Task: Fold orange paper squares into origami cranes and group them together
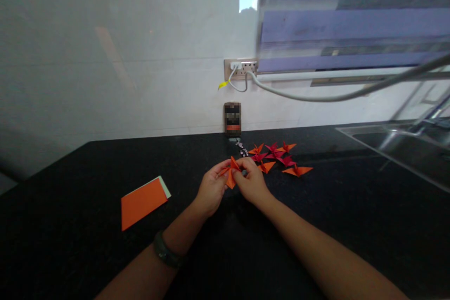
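Between my two hands is an orange origami paper (231, 179), partly folded, with one point sticking up and another pointing down. My left hand (212, 191) pinches its left side with thumb and fingers. From the right, my right hand (251, 182) grips the other side, its thumb pressed on the paper. Fingertips behind the paper are hidden. Just beyond my right hand sit several folded paper cranes, orange (298, 170) and dark red (274, 151), on the black countertop (197, 262).
A stack of orange paper (144, 204) with a pale green sheet (165, 187) lies at left. A blurred-out dark upright object (232, 118) leans at the wall, a patterned strip (242, 147) before it. A socket (241, 69) with white cables is above; a sink (397, 143) is at right.
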The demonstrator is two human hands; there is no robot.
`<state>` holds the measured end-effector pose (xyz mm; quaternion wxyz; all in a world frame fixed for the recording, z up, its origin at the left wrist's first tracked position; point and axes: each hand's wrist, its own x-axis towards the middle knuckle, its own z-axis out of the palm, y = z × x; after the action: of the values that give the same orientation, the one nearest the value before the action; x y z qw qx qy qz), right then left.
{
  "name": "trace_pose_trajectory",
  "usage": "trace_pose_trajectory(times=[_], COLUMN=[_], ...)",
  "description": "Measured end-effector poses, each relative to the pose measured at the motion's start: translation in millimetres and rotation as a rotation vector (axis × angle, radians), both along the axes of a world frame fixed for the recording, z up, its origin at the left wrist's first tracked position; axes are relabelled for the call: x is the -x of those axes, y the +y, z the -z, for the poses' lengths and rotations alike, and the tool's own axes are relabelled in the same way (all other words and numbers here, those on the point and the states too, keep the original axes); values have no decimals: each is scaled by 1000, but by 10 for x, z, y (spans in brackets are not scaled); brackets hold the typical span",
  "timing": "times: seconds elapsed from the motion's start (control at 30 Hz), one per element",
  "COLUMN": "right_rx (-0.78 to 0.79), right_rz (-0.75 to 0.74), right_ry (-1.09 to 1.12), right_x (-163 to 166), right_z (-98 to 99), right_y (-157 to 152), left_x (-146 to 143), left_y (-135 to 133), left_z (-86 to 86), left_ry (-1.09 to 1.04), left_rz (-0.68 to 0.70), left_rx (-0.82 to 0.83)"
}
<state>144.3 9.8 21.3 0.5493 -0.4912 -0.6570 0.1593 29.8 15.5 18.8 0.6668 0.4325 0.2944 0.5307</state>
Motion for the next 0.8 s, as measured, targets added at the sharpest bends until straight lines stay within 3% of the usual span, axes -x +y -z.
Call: trace_pose_trajectory(times=[0.33,0.57,0.8], right_rx=[81,108,141], right_rz=[18,58,87], right_ry=[-12,-12,-67], right_x=[-20,-10,-18], right_z=[33,25,19], right_y=[31,19,25], left_x=[12,34,21], left_y=[16,-1,-23], left_z=[-12,-19,-34], left_ry=[81,299,306], left_rz=[-40,-153,-104], left_rx=[71,54,28])
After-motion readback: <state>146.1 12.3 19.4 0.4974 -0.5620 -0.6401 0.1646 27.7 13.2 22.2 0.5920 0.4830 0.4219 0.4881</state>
